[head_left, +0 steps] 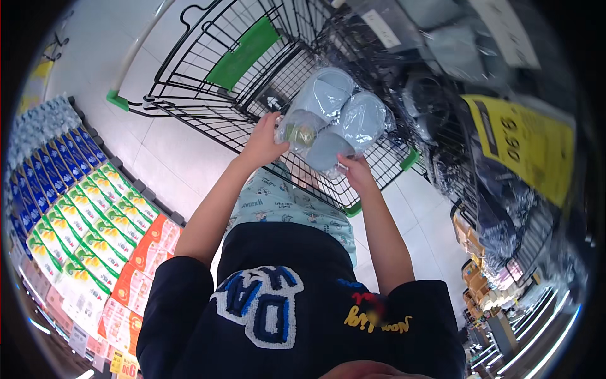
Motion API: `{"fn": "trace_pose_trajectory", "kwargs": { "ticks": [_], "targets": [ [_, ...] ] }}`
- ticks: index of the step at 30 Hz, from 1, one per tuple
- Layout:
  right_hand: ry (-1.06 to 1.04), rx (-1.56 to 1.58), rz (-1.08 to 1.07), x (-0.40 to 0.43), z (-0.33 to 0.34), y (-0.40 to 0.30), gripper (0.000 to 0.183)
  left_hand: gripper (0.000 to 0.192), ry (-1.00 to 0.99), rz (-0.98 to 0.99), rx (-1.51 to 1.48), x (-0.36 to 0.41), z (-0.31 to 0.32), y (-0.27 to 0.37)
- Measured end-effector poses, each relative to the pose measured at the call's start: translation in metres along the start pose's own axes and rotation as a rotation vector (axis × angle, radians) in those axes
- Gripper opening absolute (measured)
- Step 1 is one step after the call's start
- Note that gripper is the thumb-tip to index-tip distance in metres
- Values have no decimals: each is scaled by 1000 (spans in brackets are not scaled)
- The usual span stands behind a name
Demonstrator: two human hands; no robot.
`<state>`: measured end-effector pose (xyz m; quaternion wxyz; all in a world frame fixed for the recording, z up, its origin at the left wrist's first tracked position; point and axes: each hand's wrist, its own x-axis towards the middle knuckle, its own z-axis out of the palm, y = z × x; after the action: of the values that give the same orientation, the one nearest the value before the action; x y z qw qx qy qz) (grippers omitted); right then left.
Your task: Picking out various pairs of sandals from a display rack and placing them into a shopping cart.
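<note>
A pair of pale blue-grey slippers (362,118) in a clear plastic bag is held over a black wire shopping cart (203,125). My left hand (266,140) grips the bag's left edge, beside a greenish printed label seen inside one slipper. At the lower right edge, my right hand (356,171) pinches the plastic near a slipper's heel. The toes point away from me, towards the upper right. Beneath the bag, the cart's wire basket shows in part.
On the right, a rack holds bagged grey and dark slippers (454,47) and a yellow price sign (525,147), close to the cart. Tissue packs (90,237) are stacked on the left. A green panel (244,53) is fixed to the cart. Pale floor tiles (175,166) lie between.
</note>
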<state>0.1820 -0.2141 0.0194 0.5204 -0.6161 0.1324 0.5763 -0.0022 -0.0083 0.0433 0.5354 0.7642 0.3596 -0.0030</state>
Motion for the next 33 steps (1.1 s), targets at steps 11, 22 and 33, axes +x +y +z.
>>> {"fn": "trace_pose_trajectory", "kwargs": {
  "ticks": [11,22,33],
  "targets": [
    [-12,-176,-424,-170,-95,-23,43,59,-162,224,-199,-63,60,104],
    [412,-536,-1158,-346,-175,-77,29,49,-162,597,-368,-96,94,303],
    [1147,-927,-1571,-371,-216,-211,26,39,345,1210,-215,-32,127,480]
  ]
}}
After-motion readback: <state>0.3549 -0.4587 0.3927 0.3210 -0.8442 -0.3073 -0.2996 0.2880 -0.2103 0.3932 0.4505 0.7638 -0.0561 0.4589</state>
